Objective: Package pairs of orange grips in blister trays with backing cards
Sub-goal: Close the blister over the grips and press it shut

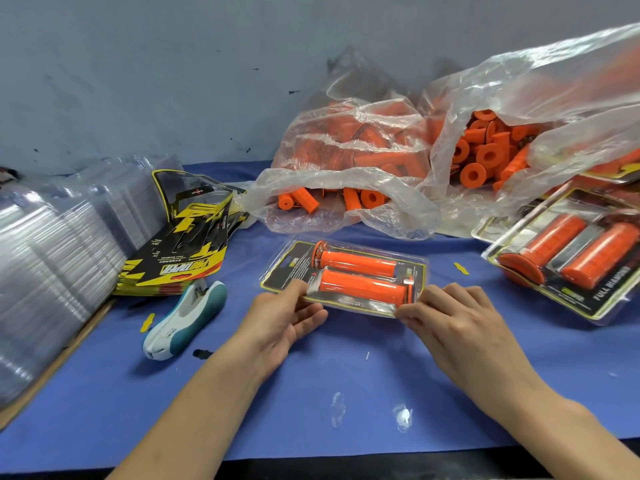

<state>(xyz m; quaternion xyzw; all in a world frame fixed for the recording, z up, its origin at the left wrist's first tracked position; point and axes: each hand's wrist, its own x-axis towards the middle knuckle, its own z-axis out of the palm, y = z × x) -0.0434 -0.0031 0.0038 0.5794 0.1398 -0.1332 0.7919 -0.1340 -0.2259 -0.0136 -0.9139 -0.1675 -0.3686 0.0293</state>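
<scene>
Now, centre of the blue mat (311, 375), a light, springy, slick pack (344, 277) w/ two rubbery grips (360, 275) is held: near-left edge pinched by left hand (287, 317), near-right corner by right hand (446, 317). Best gripped at flat rims.

Finished pack (575, 258) cut off right; card (304, 265) print unreadable.

A small packing workshop: a desk (311, 393) under blue cloth against a bare grey wall (173, 64), stacked clear trays (52, 254) at nine o'clock, printed cards (183, 251) beside them, bulk bags of orange grips (485, 150) at one o'clock.
</scene>
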